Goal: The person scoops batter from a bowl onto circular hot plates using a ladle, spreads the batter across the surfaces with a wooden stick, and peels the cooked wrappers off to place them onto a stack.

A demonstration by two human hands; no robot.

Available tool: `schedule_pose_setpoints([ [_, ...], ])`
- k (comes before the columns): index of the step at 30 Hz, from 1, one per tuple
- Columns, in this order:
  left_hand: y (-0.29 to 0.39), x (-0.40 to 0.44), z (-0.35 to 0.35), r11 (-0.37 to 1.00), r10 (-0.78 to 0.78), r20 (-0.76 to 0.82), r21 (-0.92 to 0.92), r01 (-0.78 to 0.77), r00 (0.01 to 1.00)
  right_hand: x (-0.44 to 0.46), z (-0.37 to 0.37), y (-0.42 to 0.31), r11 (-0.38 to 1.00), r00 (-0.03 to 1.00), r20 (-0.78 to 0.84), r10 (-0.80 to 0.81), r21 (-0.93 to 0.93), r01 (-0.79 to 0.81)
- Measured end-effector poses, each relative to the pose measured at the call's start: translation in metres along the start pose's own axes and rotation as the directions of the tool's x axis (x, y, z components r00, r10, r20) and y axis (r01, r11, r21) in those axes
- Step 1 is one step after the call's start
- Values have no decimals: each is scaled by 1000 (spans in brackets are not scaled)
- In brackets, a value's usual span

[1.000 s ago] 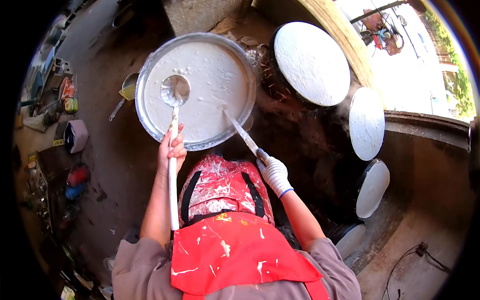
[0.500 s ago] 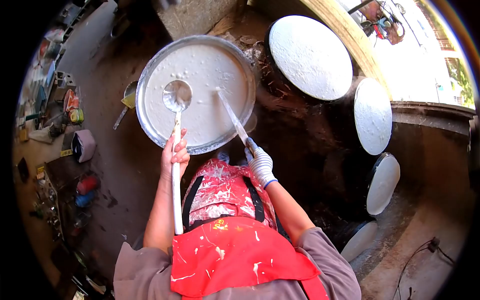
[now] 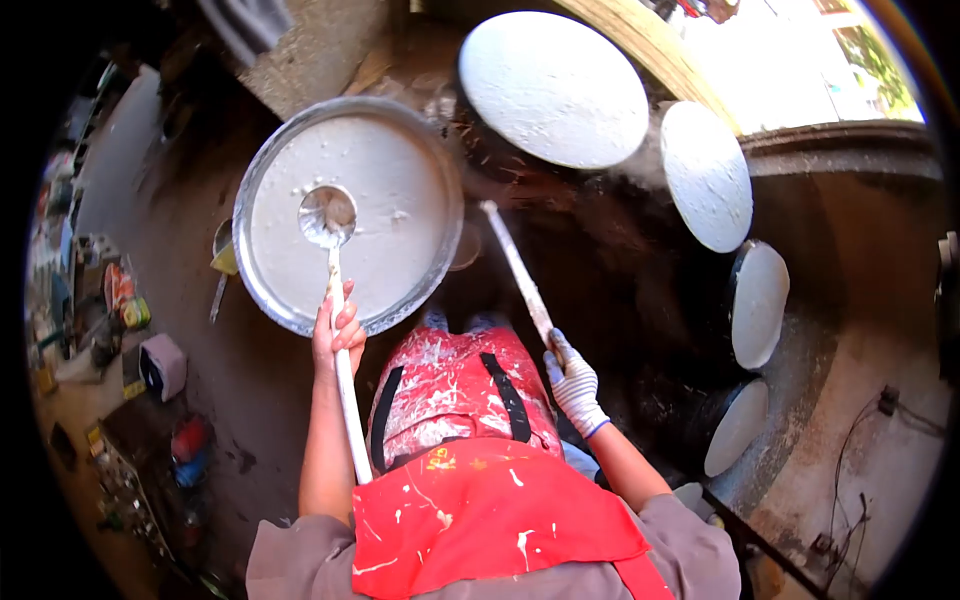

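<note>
My bare left hand (image 3: 340,328) is wrapped round the long pale handle of a ladle (image 3: 328,215). The ladle's bowl sits in thick white liquid (image 3: 385,245) inside a wide round metal basin (image 3: 250,285). My right hand (image 3: 574,383), in a striped white glove, grips the lower end of a white-coated stick (image 3: 520,268). The stick's upper tip is outside the basin, to the right of its rim. A red apron (image 3: 500,510) with white splashes lies below both hands.
Several round white-topped vessels curve down the right side, among them a large one (image 3: 555,90) and a smaller one (image 3: 706,177). A dipper (image 3: 220,285) lies left of the basin. Assorted items stand at the far left. Cables (image 3: 850,450) run at the lower right.
The stick in my right hand has come out of the white liquid and moved right, past the basin's rim. The view has shifted, and the ladle is still in the basin.
</note>
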State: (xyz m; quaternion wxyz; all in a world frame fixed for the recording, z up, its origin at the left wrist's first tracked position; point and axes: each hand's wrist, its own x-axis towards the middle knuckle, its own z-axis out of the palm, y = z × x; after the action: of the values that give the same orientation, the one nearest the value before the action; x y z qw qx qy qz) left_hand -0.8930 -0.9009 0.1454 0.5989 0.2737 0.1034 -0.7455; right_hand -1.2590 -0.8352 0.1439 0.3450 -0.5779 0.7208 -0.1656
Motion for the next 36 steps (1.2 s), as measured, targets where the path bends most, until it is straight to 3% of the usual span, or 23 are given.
schedule_pose_setpoints([
  [1, -1, 1, -4, 999, -28, 10, -23, 28, 1000, 9, -7, -13, 955, 954, 217, 209, -257, -151],
  [2, -3, 8, -10, 996, -71, 41, -41, 73, 997, 24, 6, -3, 948, 930, 289, 226, -287, -141],
  [4, -7, 14, -23, 994, -108, 47, -27, 109, 993, 69, 66, 22, 996, 930, 356, 94, -42, -85],
  [5, -10, 13, -19, 991, -134, 27, -10, 134, 991, 95, 99, 27, 981, 915, 392, 96, 120, -154],
  [6, -17, 13, -8, 989, -142, -8, 28, 143, 990, 120, 125, 26, 826, 851, 480, 212, 378, -419],
  [8, -31, 13, 14, 976, -167, -65, 128, 174, 984, 140, 142, 23, 455, 593, 642, 487, 393, -799],
  [11, -44, 12, 36, 941, -247, -124, 205, 268, 961, 95, 113, 37, 356, 630, 707, 321, 526, -772],
  [12, -49, 13, 38, 922, -294, -104, 232, 310, 950, 73, 87, 45, 294, 660, 688, 303, 591, -751],
  [14, -58, 22, 46, 883, -360, -64, 300, 362, 931, 24, 21, 61, 307, 714, 592, 374, 647, -698],
  [15, -65, 27, 54, 847, -424, -85, 317, 428, 902, -1, 9, 85, 621, 768, 500, 400, 469, -628],
  [16, -71, 34, 61, 809, -480, -107, 332, 486, 871, -27, -3, 108, 832, 814, 401, 421, 188, -522],
  [17, -80, 40, 70, 765, -538, -117, 348, 542, 835, -43, -52, 78, 695, 683, 453, 573, 172, -698],
  [19, -102, 51, 87, 691, -589, -153, 413, 593, 794, -69, -81, 80, 508, 641, 249, 726, 434, -744],
  [20, -112, 59, 95, 659, -623, -160, 419, 624, 766, -74, -84, 93, 532, 652, 159, 741, 453, -715],
  [22, -135, 66, 112, 602, -627, -213, 478, 639, 749, -85, -79, 131, 733, 769, -82, 634, 380, -563],
  [24, -160, 74, 123, 572, -664, -209, 476, 668, 718, -72, -116, 120, 705, 743, -44, 667, 361, -611],
  [28, -213, 85, 139, 496, -630, -267, 584, 642, 729, -17, -202, 128, 742, 684, -330, 651, 466, -482],
  [30, -242, 84, 156, 501, -627, -293, 558, 662, 722, 29, -249, 166, 888, 630, -629, 456, 276, -367],
  [31, -256, 84, 163, 516, -628, -302, 528, 674, 717, 54, -278, 178, 910, 624, -692, 364, 120, -397],
  [32, -270, 85, 170, 492, -637, -317, 536, 686, 703, 79, -299, 195, 868, 617, -702, 354, 2, -496],
  [34, -293, 84, 181, 496, -628, -312, 546, 676, 713, 120, -320, 223, 918, 640, -719, 272, -6, -396],
  [36, -313, 84, 190, 475, -628, -320, 566, 674, 710, 149, -339, 224, 834, 720, -533, 444, -48, -550],
])
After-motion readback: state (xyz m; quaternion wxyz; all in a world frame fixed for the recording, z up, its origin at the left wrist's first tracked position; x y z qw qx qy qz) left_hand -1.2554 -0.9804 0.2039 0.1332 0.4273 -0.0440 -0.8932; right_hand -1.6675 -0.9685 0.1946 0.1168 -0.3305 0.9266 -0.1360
